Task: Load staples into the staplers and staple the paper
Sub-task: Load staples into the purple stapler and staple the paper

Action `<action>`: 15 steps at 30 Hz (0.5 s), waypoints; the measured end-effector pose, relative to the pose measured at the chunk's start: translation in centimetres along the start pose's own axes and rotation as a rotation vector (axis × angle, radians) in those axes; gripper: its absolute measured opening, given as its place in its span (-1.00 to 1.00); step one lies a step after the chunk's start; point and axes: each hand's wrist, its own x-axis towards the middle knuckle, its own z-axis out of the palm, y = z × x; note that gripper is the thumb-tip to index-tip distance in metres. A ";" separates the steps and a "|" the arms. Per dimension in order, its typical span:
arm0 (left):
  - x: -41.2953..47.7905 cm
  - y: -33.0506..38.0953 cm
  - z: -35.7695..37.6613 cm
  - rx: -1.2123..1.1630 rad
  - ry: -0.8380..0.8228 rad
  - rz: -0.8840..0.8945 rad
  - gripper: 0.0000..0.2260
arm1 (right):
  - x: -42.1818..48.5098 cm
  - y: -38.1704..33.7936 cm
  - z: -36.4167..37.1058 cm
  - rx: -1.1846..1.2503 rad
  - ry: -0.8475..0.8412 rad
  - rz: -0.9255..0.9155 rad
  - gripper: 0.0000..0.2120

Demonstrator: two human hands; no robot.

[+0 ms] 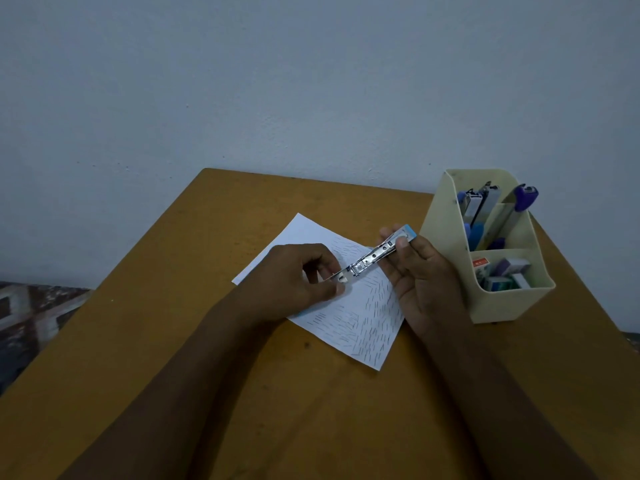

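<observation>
1. I see the stapler (372, 259) held open just above the paper (367, 317), which lies flat on the bench (173, 341).
2. The left hand (298, 275) has curled fingers pinching the stapler's bare metal end. The right hand (420, 271) grips the blue end between thumb and fingers.
3. I judge it light, stiff, slick metal with a sprung part, so I'd hold its sides, clear of the mouth.
4. Staple boxes (502, 275) sit in the organiser (446, 258) nearby.

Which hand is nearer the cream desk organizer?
Right. The right hand grips the blue end of the stapler close beside the organizer; the left hand pinches the stapler's other end, farther away over the paper.
</observation>
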 end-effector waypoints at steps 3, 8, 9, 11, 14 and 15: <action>0.1 0.5 1.1 0.106 0.062 0.105 -0.72 | -0.2 0.2 0.0 -0.088 -0.025 -0.004 -0.77; 0.1 0.7 2.6 0.235 0.149 0.281 -0.62 | -0.5 0.7 0.2 -0.234 -0.072 -0.009 -0.77; 0.1 0.8 2.7 0.247 0.163 0.305 -0.62 | -0.6 0.8 0.3 -0.248 -0.081 -0.013 -0.79; 0.1 0.8 2.9 0.274 0.188 0.340 -0.63 | -0.8 0.8 0.3 -0.265 -0.090 -0.022 -0.82; 0.2 0.8 3.0 0.312 0.200 0.355 -0.66 | -0.7 0.9 0.3 -0.269 -0.083 -0.021 -0.82; 0.2 0.8 3.1 0.321 0.203 0.355 -0.67 | -0.6 1.0 0.2 -0.271 -0.079 -0.022 -0.81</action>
